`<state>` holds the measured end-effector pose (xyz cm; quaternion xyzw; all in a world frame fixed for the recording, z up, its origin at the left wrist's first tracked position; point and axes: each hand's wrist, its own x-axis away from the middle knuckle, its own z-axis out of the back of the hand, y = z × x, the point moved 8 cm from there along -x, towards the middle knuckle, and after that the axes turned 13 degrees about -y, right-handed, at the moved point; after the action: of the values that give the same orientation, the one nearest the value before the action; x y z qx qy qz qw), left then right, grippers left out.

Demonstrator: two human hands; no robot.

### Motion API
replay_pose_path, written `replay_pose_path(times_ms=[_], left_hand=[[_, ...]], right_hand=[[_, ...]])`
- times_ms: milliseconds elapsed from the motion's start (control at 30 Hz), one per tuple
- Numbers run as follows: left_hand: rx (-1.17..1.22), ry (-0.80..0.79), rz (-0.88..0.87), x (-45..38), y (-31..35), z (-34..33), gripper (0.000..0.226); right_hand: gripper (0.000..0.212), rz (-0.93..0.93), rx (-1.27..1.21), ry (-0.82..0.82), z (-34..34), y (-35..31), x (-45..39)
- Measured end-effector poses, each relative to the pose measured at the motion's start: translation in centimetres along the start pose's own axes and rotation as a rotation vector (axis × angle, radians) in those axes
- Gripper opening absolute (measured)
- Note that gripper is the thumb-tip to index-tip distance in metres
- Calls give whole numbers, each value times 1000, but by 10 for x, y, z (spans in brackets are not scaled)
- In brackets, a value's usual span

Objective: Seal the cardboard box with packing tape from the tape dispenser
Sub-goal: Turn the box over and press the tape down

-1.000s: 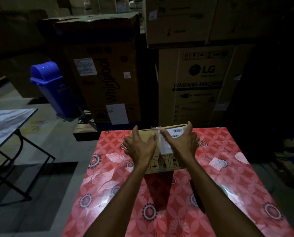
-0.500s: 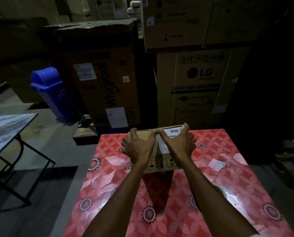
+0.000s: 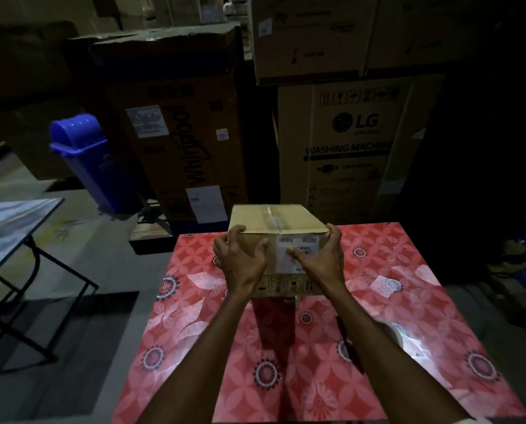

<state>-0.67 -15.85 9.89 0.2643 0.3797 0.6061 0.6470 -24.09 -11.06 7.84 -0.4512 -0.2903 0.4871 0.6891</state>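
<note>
Stacked appliance cartons fill the dim back of the room: a Whirlpool carton (image 3: 179, 123) at about eleven o'clock and an LG washing machine carton (image 3: 347, 148) at about one. A blue swing-lid bin (image 3: 87, 160) leans at ten o'clock, and the corner of a pale folding table (image 3: 11, 228) juts in at nine. Nearer, a table under a red flowered cloth (image 3: 194, 316) takes up the lower middle.

On its far edge, at twelve o'clock, sits the cardboard box (image 3: 274, 221). Its top flaps are shut, and a strip of clear tape (image 3: 270, 217) runs along the centre seam and over the near edge. A white label (image 3: 298, 249) is stuck on the near face.

The left hand (image 3: 240, 261) clasps the box's near left corner, fingers curled over the top edge and thumb pressed on the front face. The right hand (image 3: 322, 258) grips the near right corner the same way, fingers wrapped round the side, thumb on the label. At four o'clock a roll of tape (image 3: 396, 335) lies on the cloth, half hidden by the right forearm.
</note>
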Motion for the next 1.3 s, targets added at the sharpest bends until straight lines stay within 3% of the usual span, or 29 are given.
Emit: replay_pose_path(times_ms=[233,500,800,1000,1167,1233,1300], left_hand=[[72,-126,-17,11,-56,-20,53],[-30,-319,-13,39,-103,-47,38],[-76,-321,-40,46,-110,-50,37],[-32,-316,-14,71,-119,-59,72],[-77,-270,27,96,-120,-70,99],[-136,-232,79,105,-119,-74,95],[-210,-164,131,115,-112,-74,78]], right_hand=[[101,-31,-29,5,-23,44,11],[87,-130,136,-70,-44,103,27],[70,-91,180,-149,-44,113,29],[71,-20,178,-222,-40,114,39],[98,-23,327,-250,-43,127,53],[93,20,319,-236,-40,129,61],[77,81,299,-223,-34,129,74]])
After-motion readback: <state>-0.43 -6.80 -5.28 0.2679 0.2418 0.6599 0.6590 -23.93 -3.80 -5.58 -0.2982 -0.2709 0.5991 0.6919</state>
